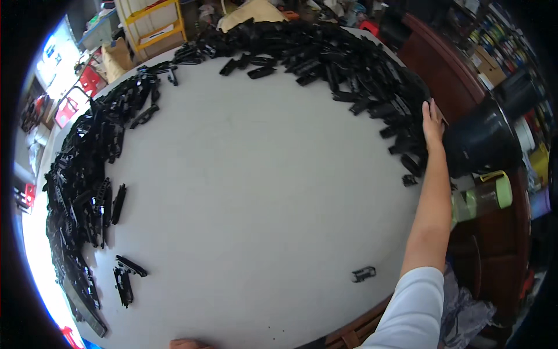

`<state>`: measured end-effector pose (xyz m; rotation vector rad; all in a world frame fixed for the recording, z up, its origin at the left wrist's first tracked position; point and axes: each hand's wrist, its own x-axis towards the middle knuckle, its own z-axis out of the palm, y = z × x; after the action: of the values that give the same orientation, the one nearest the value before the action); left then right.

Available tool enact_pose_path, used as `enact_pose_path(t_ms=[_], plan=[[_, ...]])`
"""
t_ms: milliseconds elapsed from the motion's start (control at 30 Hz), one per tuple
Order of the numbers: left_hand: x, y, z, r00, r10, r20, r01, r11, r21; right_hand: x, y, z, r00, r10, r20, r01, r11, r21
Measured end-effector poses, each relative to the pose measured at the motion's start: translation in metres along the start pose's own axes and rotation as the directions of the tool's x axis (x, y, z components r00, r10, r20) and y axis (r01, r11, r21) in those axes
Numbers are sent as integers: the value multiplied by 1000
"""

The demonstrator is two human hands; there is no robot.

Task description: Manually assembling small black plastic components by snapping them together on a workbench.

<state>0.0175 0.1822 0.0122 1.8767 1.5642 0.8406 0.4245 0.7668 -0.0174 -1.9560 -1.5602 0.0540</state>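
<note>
My right arm stretches far up the right side of the table. At its end my right hand [433, 122] has its fingers stretched out, touching the outer edge of a heap of black plastic parts [401, 110]. Nothing shows gripped in it. Of my left hand [187, 344] only a small part appears at the lower edge, its fingers hidden. Nearer me, one small black plastic part [364, 274] lies alone on the grey-white round table [250, 174]. Another heap of longer black plastic parts [81, 174] lines the left rim, with a few loose pieces [123, 285] beside it.
Just right of the hand stands a black bucket [485, 136]. Below it is a clear bottle with a green lid [485, 198], by dark red wooden furniture [442, 58]. A yellow rack [154, 26] stands behind the table. A crumpled plastic bag [465, 305] lies at lower right.
</note>
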Motion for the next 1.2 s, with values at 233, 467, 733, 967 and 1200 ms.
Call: enact_pose_path(t_ms=[233, 467, 733, 967, 1200], plan=[[2, -4, -13, 998, -63, -23, 61, 995, -75, -10, -16, 0, 924, -126, 361, 110, 992, 66], [73, -129, -167, 880, 210, -426, 162, 710, 685, -44, -40, 8, 835, -463, 297, 391, 879, 272], [76, -240, -292, 551, -254, -795, 825, 312, 472, -119, -114, 19, 749, -561, 352, 459, 823, 334], [81, -224, -267, 720, -223, -657, 666, 487, 565, -186, -184, 15, 658, -652, 377, 558, 758, 337], [79, -188, -230, 788, -178, -590, 571, 570, 591, -278, -252, 21, 491, -802, 339, 681, 597, 425]])
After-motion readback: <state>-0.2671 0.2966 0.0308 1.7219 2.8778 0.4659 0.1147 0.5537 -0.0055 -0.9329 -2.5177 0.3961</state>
